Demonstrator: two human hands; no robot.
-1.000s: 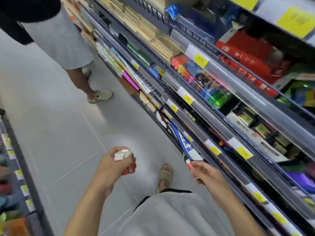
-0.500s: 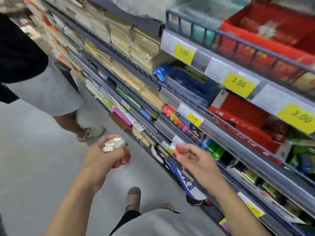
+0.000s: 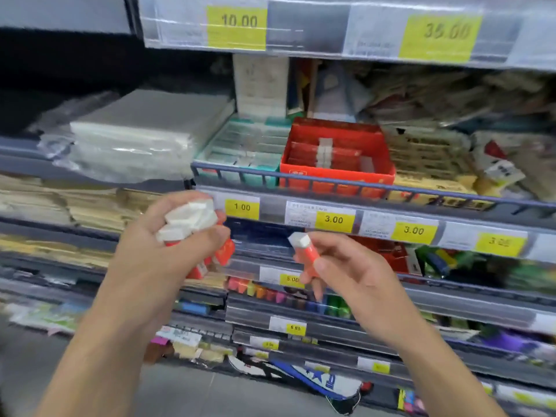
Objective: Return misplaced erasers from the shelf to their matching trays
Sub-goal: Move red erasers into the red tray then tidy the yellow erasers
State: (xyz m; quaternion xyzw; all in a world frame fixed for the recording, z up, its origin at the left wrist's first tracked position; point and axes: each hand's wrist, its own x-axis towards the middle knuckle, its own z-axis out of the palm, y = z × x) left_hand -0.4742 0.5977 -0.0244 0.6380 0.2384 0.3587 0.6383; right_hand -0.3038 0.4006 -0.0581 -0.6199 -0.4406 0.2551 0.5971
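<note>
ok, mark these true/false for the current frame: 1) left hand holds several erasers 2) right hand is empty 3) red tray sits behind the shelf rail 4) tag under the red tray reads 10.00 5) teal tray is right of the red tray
1) True: the left hand grips a bunch of erasers.
2) False: the right hand pinches a single eraser.
3) True: the red tray sits behind the rail.
4) False: the price tag below it reads 3.00.
5) False: the teal tray is on its left.
</note>
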